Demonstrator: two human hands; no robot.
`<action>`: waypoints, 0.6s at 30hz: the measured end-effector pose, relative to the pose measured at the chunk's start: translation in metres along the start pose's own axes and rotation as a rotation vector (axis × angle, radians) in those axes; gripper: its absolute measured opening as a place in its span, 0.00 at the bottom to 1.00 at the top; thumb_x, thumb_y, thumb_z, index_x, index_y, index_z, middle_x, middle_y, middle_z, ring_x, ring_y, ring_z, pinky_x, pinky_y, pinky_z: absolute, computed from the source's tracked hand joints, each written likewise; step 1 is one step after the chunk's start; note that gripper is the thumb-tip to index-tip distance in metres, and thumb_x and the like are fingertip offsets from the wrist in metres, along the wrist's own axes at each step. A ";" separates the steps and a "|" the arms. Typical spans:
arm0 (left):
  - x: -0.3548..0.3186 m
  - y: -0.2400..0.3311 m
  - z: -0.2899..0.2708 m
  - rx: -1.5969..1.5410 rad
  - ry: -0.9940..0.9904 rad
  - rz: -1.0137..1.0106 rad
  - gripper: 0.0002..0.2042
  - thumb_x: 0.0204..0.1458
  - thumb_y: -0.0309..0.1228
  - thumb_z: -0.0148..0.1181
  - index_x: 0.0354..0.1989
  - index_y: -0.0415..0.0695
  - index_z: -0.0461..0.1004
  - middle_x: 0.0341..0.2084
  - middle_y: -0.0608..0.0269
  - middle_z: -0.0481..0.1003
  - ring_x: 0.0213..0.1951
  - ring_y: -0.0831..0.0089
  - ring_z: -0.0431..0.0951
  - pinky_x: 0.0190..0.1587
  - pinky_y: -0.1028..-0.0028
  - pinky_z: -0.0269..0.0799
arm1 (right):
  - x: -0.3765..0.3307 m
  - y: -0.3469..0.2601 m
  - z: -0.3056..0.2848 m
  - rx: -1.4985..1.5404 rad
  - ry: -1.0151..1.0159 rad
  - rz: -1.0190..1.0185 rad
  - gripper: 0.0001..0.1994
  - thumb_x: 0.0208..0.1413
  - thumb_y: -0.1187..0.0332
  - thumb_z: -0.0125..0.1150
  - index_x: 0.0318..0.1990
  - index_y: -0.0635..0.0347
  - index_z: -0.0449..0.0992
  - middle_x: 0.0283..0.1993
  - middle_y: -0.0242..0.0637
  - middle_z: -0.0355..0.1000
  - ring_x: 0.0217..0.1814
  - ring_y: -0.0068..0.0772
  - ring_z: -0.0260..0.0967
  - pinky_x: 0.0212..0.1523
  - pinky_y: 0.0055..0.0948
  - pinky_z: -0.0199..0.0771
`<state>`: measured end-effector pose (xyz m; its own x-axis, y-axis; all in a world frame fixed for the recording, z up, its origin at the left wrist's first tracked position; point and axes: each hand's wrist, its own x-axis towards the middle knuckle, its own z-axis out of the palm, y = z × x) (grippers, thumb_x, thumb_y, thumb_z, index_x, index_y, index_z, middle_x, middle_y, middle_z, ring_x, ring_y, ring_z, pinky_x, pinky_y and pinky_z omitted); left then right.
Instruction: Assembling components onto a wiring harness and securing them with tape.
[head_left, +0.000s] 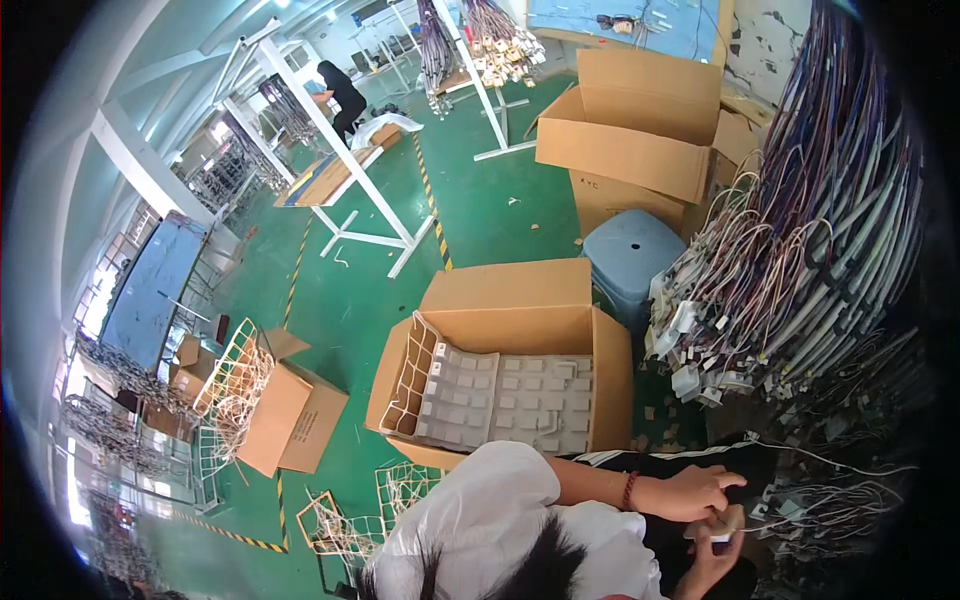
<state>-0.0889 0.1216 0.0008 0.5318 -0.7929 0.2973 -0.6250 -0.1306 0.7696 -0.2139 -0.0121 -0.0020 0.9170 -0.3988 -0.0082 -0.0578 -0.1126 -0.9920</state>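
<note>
At the lower right, my left hand [690,493], with a dark red bracelet at its wrist, reaches across above my right hand. Its forefinger points to the right while the other fingers curl down toward the right hand; what they grip is hidden. My right hand [712,562] pinches a small white connector [719,537] between thumb and fingers. A thin pale wire [765,526] runs from beside the hands toward a heap of grey-white cables [820,515] on the right. Dark cloth lies under both hands.
An open carton [612,385] with rows of white connectors stands beside my left arm. Thick hanging wire bundles [800,220] fill the right side. Behind are a blue stool [630,250] and another carton [640,160]. A carton with white netting [300,420] sits left. Far off, a person [345,98] stands.
</note>
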 end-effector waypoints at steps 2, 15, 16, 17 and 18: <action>0.000 0.004 -0.013 0.082 -0.081 0.003 0.05 0.46 0.29 0.59 0.25 0.41 0.74 0.47 0.51 0.73 0.38 0.63 0.77 0.30 0.69 0.73 | 0.011 -0.025 -0.019 0.121 0.175 -0.023 0.13 0.53 0.73 0.62 0.46 0.66 0.72 0.36 0.39 0.73 0.31 0.27 0.67 0.32 0.24 0.68; -0.005 0.023 -0.010 -0.726 -0.196 -0.502 0.07 0.53 0.26 0.58 0.32 0.34 0.78 0.25 0.58 0.80 0.29 0.76 0.80 0.32 0.78 0.75 | -0.008 -0.023 0.018 0.249 0.247 0.199 0.10 0.56 0.74 0.55 0.42 0.68 0.78 0.35 0.32 0.71 0.35 0.19 0.66 0.36 0.18 0.65; -0.004 0.022 -0.010 -0.723 -0.216 -0.512 0.07 0.53 0.26 0.58 0.33 0.33 0.78 0.26 0.57 0.80 0.29 0.75 0.80 0.32 0.78 0.75 | -0.006 -0.029 0.013 0.231 0.225 0.176 0.08 0.56 0.75 0.55 0.39 0.69 0.78 0.35 0.32 0.71 0.33 0.18 0.67 0.34 0.18 0.65; -0.004 0.020 -0.009 -0.767 -0.216 -0.526 0.08 0.53 0.26 0.58 0.34 0.32 0.78 0.27 0.57 0.80 0.29 0.75 0.80 0.33 0.79 0.75 | -0.007 -0.036 0.009 0.211 0.209 0.146 0.07 0.55 0.76 0.57 0.39 0.70 0.78 0.35 0.33 0.71 0.31 0.19 0.68 0.32 0.17 0.67; -0.002 0.022 -0.011 -0.811 -0.239 -0.555 0.08 0.53 0.26 0.58 0.35 0.31 0.77 0.28 0.57 0.79 0.30 0.76 0.80 0.33 0.79 0.76 | -0.008 -0.030 0.007 0.273 0.232 0.117 0.07 0.54 0.77 0.59 0.39 0.70 0.78 0.35 0.35 0.72 0.29 0.20 0.68 0.31 0.18 0.68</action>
<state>-0.0971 0.1266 0.0230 0.4452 -0.8532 -0.2716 0.2999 -0.1437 0.9431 -0.2170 0.0013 0.0264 0.7950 -0.5934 -0.1256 -0.0207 0.1804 -0.9834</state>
